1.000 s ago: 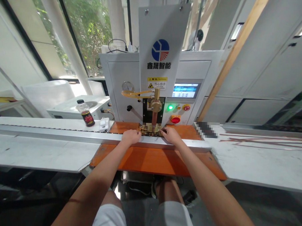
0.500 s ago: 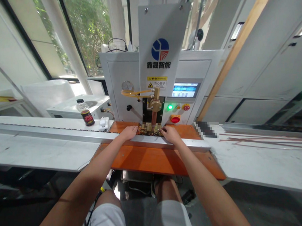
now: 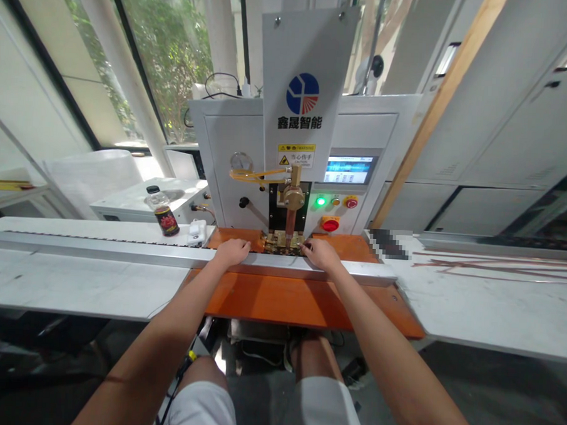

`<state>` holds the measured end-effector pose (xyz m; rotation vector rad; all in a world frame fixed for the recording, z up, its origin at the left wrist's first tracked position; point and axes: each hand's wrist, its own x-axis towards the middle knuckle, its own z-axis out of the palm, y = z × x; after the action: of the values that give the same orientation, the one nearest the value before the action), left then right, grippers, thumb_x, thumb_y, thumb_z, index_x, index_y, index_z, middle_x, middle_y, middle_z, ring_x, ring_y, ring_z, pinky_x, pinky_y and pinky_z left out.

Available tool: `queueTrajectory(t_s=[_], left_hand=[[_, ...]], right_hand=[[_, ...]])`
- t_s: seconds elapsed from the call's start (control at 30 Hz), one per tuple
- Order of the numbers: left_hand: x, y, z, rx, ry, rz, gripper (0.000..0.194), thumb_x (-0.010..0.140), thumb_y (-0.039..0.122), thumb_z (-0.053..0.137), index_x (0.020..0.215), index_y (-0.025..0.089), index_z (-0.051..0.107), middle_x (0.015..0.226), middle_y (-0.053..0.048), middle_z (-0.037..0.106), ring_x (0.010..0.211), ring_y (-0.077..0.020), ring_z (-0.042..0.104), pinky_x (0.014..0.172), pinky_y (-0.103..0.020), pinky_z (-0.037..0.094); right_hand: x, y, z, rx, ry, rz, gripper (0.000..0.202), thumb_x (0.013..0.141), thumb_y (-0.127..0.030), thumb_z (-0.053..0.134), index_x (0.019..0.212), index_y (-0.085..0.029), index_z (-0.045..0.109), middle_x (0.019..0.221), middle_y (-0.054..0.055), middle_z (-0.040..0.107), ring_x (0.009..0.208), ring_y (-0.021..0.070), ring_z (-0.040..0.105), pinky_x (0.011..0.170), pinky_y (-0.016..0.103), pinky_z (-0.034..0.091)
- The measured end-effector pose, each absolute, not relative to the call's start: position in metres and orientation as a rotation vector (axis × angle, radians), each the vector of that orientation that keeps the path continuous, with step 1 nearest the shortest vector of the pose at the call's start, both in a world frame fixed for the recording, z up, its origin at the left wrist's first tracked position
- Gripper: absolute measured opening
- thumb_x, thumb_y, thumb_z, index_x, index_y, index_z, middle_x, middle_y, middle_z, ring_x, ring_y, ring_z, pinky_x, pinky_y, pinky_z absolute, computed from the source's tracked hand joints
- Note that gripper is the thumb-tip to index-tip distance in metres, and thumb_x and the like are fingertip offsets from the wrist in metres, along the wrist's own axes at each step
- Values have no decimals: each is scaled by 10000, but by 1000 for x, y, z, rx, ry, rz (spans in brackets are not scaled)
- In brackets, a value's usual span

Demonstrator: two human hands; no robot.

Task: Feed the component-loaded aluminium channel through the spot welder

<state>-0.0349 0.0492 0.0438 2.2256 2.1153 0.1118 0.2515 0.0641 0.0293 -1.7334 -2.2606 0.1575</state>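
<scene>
In the head view, the left hand [image 3: 232, 253] is placed a little left of the centre of the frame, at the silver rail [image 3: 141, 252] which crosses the picture from the left edge to right of the centre. Its fingers are bent over the far side of the rail, where a dark toothed strip [image 3: 99, 239] runs; whether they pinch this strip, I cannot tell, because the back of the hand covers the place.

The right hand [image 3: 323, 254] is just right of the centre. Its thumb and forefinger come near to each other at the right end of the brass fixture [image 3: 282, 240]; the gap is too small to see, so I cannot tell if something is between them.

The brass fixture lies between the two hands, very near to the right fingertips and a bit apart from the left ones. Above it, a copper rod [image 3: 290, 226] points down from the grey machine [image 3: 233, 132], in the upper middle. The strip goes from the left hand toward the left side of the frame. Under the rail, in the lower middle, there is an orange board [image 3: 279, 300]. A bottle [image 3: 165, 217] stands at left, and thin copper-coloured rods [image 3: 497, 266] lie at right.
</scene>
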Motion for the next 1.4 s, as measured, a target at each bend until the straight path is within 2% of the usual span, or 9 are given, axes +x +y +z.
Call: queueTrajectory(t_s=[0.2,0.7,1.23,1.4], left_hand=[[-34,46,34,2330,2086,23,594,930,469,223,1016,188,739,1081,-141,710,1034,-317,642,873,-420,484],[-30,48,33,2258,2144,-7,604,918,455,228,1022,143,735,1114,-168,695,1058,-315,628,910,-407,464],[-28,45,34,2202,2206,48,584,901,466,272,1022,141,741,1076,-165,706,1017,-292,644,875,-354,472],[-28,45,34,2209,2191,55,588,905,467,267,1036,148,742,1084,-167,703,1017,-303,640,885,-377,469]], right_hand=[[251,64,30,-1761,-2246,142,410,959,-448,409,1040,-183,712,1009,136,732,943,246,670,712,271,421],[250,61,31,-1808,-2275,119,413,960,-447,403,1093,-186,694,1066,139,718,990,240,654,773,265,428],[250,62,29,-1811,-2293,117,458,966,-471,372,1134,-184,687,1102,141,708,1016,243,643,797,267,425],[250,62,30,-1808,-2305,125,444,972,-463,372,1124,-188,685,1104,142,708,1010,246,646,802,279,426]])
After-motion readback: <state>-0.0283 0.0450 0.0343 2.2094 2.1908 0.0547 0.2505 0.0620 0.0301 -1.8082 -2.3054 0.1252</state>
